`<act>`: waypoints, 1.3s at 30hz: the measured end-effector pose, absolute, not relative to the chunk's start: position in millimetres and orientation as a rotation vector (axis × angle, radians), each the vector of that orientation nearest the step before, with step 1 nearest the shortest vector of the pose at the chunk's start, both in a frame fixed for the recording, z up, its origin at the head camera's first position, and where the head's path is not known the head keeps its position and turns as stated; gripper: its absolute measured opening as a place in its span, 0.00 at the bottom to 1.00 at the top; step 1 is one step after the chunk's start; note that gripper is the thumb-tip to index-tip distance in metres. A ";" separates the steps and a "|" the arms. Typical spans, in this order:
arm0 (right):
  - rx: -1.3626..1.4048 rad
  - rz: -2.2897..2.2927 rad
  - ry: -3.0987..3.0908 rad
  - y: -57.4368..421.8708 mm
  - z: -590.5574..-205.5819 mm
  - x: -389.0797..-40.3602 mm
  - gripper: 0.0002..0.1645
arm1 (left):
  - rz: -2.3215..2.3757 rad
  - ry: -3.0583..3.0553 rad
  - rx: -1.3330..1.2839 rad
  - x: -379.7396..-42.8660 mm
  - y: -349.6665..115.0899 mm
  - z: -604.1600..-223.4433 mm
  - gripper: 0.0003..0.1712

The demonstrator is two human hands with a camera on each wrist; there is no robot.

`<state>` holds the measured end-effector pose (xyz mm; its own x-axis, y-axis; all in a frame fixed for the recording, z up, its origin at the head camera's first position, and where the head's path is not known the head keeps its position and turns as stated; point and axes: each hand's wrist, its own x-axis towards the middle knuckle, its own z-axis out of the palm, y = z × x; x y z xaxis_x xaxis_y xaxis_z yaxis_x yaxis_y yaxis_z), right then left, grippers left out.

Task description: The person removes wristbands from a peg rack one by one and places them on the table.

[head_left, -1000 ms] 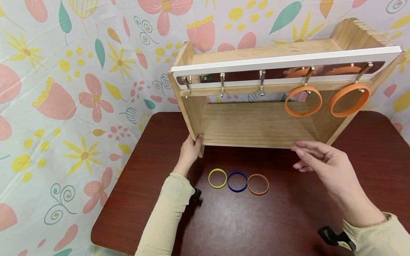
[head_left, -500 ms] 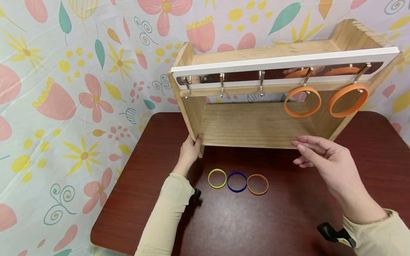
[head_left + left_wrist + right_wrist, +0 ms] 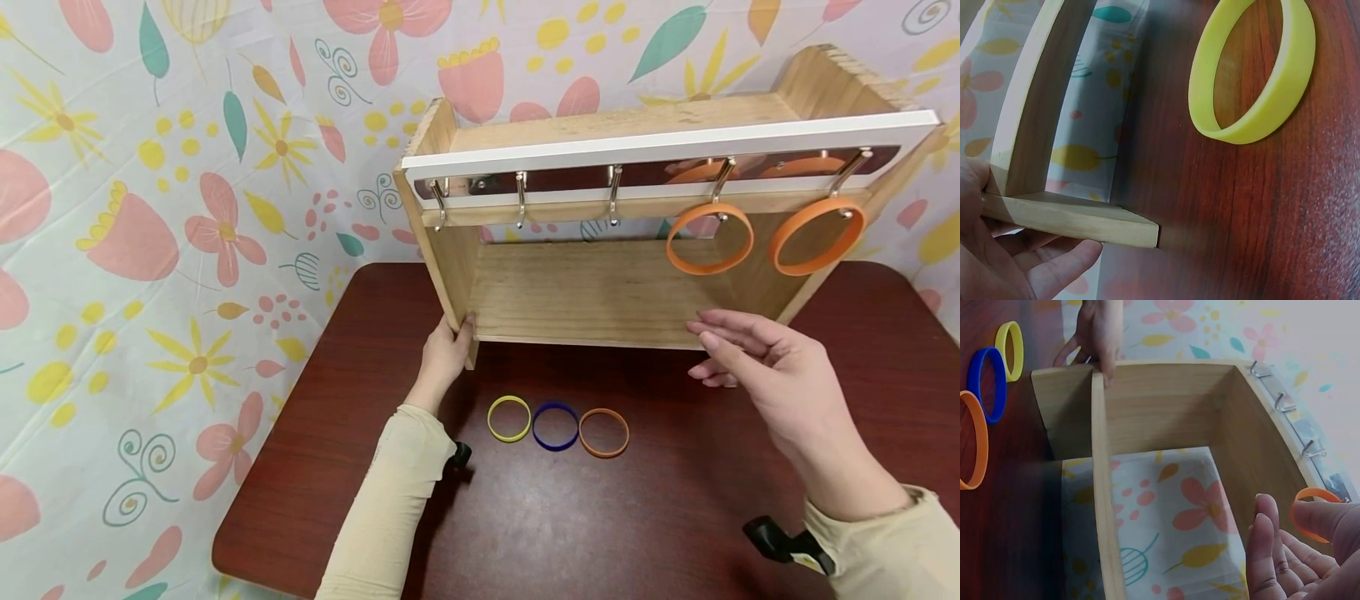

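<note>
My left hand point(image 3: 444, 354) grips the lower left side panel of a wooden hook shelf point(image 3: 600, 292); in the left wrist view its fingers point(image 3: 1066, 265) lie along the panel. My right hand point(image 3: 783, 383) hovers before the shelf's lower right edge, fingers slightly bent, holding nothing. One orange wristband point(image 3: 705, 269) hangs from the fourth hook, and another orange wristband point(image 3: 798, 269) from the hook at the far right. On the table lie a yellow wristband point(image 3: 510, 439), a blue wristband point(image 3: 556, 447) and an orange wristband point(image 3: 604, 455) in a row.
Bare metal hooks point(image 3: 521, 200) line the left and middle of the white rail point(image 3: 660, 137). The dark red table point(image 3: 570, 533) carries the shelf, with rounded corners at its edges. Behind it hangs a flower-patterned cloth point(image 3: 247, 250).
My right hand has risen slightly along the shelf's lower right edge. The left hand, shelf and wristbands stay practically where they were.
</note>
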<state>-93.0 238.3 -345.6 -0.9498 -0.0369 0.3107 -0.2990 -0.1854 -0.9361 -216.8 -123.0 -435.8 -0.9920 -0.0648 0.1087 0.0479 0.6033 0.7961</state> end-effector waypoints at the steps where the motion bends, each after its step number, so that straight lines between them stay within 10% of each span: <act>1: 0.396 2.260 -1.882 238.2 -345.1 -93.1 0.18 | -1.347 -2.698 0.014 -216.8 -123.0 -435.8 0.23; 39: 0.378 2.332 -1.737 231.7 -318.7 -108.8 0.21 | -1.317 -2.693 0.023 -217.2 -122.8 -437.6 0.23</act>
<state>-108.8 231.7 -318.7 -0.9452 0.0145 0.3262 -0.3166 -0.2841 -0.9050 -217.2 -122.8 -437.6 -0.9895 -0.0770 0.1221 0.0491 0.6159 0.7863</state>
